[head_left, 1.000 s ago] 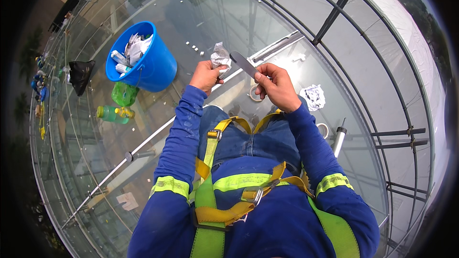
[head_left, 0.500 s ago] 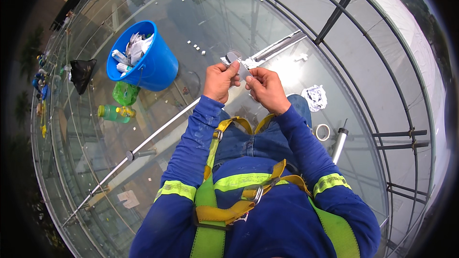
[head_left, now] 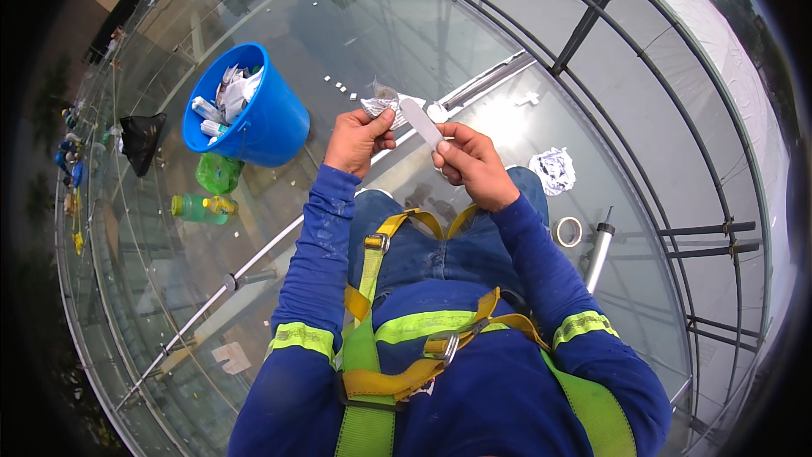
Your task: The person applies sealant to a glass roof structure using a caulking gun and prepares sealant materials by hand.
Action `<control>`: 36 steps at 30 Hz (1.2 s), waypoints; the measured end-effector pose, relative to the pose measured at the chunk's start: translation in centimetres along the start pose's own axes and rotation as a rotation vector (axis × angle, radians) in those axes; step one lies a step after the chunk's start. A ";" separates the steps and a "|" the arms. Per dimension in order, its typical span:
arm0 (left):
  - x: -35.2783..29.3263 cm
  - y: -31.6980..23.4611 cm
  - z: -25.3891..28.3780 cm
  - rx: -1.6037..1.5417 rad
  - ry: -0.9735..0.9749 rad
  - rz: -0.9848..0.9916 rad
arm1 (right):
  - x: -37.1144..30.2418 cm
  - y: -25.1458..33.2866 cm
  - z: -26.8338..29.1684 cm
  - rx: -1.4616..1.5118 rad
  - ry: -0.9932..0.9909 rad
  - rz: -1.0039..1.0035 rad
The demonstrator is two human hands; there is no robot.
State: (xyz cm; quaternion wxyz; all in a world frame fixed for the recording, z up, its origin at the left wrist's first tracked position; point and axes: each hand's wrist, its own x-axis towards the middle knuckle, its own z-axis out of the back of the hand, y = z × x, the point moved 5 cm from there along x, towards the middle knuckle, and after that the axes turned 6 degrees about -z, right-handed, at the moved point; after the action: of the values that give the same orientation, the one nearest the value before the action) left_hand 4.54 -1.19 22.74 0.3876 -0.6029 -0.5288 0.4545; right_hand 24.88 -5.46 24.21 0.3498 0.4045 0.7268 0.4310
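Note:
My left hand (head_left: 361,140) pinches a crumpled piece of white paper (head_left: 381,104) with a greyish, dirty-looking top. In my right hand (head_left: 475,165) is a flat, pale grey spatula (head_left: 420,123) with a rounded end, gripped between thumb and fingers. The spatula slants up and left, its rounded tip close beside the paper. Both hands are raised in front of my knees, above the glass panels. Below them a joint between panels (head_left: 486,85) runs off to the upper right, with white material along it.
A blue bucket (head_left: 283,123) holding crumpled paper and tubes stands at left, near green bottles (head_left: 196,207) and a black bag (head_left: 142,140). At right lie wadded paper (head_left: 554,171), a tape roll (head_left: 567,232) and a caulking gun (head_left: 600,250). Dark metal railings (head_left: 592,17) curve beyond the glass.
My hands have moved apart. The left, with the paper, has shifted left, and the spatula now shows its full flat face, separate from the paper.

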 end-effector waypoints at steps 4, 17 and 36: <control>-2.0 0.8 -1.8 -0.128 0.110 0.007 | 1.1 -0.5 0.3 0.039 -0.050 -0.057; 0.8 -1.0 1.3 0.131 -0.271 -0.244 | 2.0 -2.5 5.7 -0.385 -0.205 0.092; 0.9 21.2 13.2 0.623 -0.702 -0.082 | 14.5 -2.2 40.6 -0.267 -0.819 0.006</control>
State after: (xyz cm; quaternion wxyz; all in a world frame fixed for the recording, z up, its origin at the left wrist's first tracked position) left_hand -2.03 -3.49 -1.31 0.3654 -0.2465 -0.4898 0.7522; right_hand 52.82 20.71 4.27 0.6574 0.4954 0.4648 0.3261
